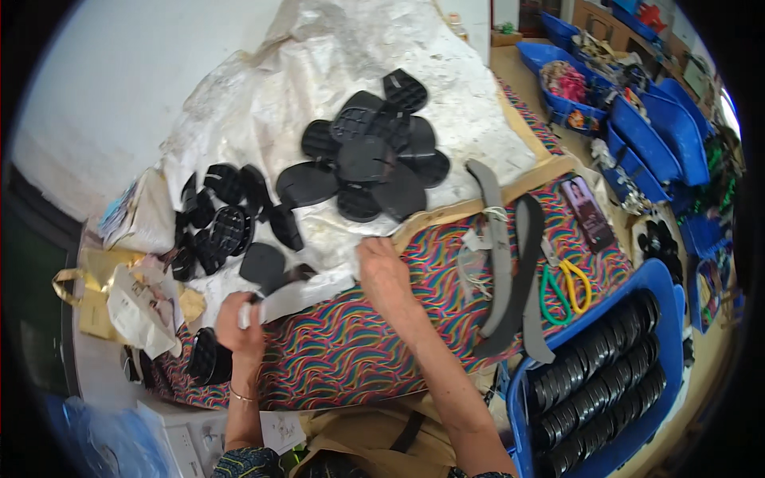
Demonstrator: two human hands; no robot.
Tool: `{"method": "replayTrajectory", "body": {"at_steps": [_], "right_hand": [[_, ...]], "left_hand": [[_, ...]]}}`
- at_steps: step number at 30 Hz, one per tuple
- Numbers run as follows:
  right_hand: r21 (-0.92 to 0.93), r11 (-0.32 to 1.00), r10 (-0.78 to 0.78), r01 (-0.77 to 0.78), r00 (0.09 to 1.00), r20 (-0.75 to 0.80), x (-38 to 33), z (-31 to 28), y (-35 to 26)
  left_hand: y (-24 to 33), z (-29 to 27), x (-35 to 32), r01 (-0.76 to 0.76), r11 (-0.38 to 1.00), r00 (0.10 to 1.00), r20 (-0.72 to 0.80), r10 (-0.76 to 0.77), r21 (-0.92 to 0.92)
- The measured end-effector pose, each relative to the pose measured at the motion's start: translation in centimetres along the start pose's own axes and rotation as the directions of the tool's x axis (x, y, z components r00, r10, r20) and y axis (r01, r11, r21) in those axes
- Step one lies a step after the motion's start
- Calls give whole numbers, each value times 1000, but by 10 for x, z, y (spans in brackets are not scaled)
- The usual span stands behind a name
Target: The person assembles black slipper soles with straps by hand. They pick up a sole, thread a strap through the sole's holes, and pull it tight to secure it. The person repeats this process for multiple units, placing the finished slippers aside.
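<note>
A stained white sheet (478, 127) lies over the patterned tablecloth (335, 350). Its turned-up front edge runs between my two hands. My left hand (241, 327) is closed at the left end of this edge, with a bit of white between thumb and fingers; a small dark piece shows by the fingertips. My right hand (384, 275) is closed on the sheet's edge, fingers curled under and partly hidden. Black heel-shaped sole pieces (366, 159) lie heaped on the sheet beyond my right hand. More black pieces (231, 229) are scattered beyond my left hand, and a flat one (262, 264) lies nearer.
On the right lie grey and black curved strips (500, 255), scissors (575, 287) with green and yellow handles, and a phone (586, 213). A blue bin (516, 406) holds rows of black pieces. Bags (143, 307) stand at the left; more blue bins (661, 131) stand far right.
</note>
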State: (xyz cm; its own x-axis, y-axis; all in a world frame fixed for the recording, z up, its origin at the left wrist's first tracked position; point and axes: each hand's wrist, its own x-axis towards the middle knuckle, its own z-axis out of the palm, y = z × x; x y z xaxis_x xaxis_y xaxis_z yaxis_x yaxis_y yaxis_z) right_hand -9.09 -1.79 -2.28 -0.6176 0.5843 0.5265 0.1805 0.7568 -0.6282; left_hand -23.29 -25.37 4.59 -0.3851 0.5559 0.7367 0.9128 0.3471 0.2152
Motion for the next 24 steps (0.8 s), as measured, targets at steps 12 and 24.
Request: {"method": "replayTrajectory", "body": {"at_steps": [12, 24], "right_hand": [[-99, 978, -187, 183, 982, -23, -13, -15, -7], [877, 387, 447, -284, 890, 90, -5, -41, -14]], "left_hand": [[78, -20, -52, 737, -213, 480, 719, -502, -641], [133, -14, -73, 856, -245, 337, 851, -402, -455]]}}
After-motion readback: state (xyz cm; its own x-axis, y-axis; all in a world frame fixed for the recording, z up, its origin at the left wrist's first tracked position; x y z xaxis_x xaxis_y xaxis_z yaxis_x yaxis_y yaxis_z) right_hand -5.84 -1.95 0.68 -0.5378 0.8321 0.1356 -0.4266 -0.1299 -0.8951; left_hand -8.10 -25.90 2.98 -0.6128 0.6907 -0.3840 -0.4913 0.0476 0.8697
